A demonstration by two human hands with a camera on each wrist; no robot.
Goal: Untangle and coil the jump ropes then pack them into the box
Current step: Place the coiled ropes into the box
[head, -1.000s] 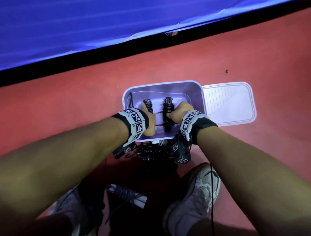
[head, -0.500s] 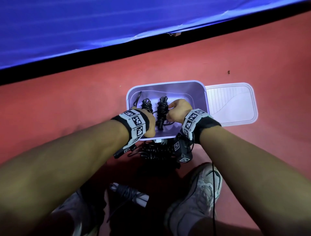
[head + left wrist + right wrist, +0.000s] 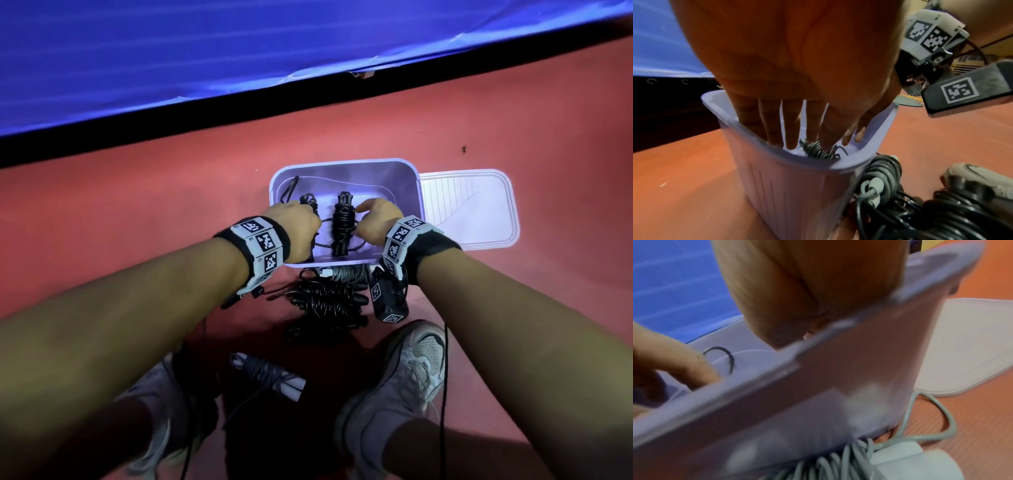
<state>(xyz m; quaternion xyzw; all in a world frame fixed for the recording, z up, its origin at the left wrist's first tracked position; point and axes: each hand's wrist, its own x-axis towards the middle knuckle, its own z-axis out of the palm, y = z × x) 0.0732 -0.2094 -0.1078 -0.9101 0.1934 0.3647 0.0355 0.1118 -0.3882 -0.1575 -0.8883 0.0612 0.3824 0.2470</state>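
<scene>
The lilac box (image 3: 346, 163) stands open on the red floor. Two coiled black jump ropes lie inside it: the middle bundle (image 3: 340, 222) and a left bundle (image 3: 308, 200), half hidden under my left hand (image 3: 294, 226). In the left wrist view my left fingers (image 3: 791, 126) reach straight down into the box (image 3: 797, 186) and touch a coil (image 3: 818, 151). My right hand (image 3: 376, 222) is inside the box, just right of the middle bundle, with its fingers loosely curled and nothing in them. The box wall (image 3: 818, 402) hides its fingers in the blurred right wrist view.
The white lid (image 3: 469, 209) lies flat against the box's right side. Coiled black ropes (image 3: 325, 301) and a grey rope (image 3: 346, 272) lie in front of the box. Another wound rope with white handles (image 3: 267, 375) lies between my shoes. A blue mat edges the far floor.
My right hand has laid the middle bundle down in the box and let go, moving slightly right. My left hand stays on the left bundle.
</scene>
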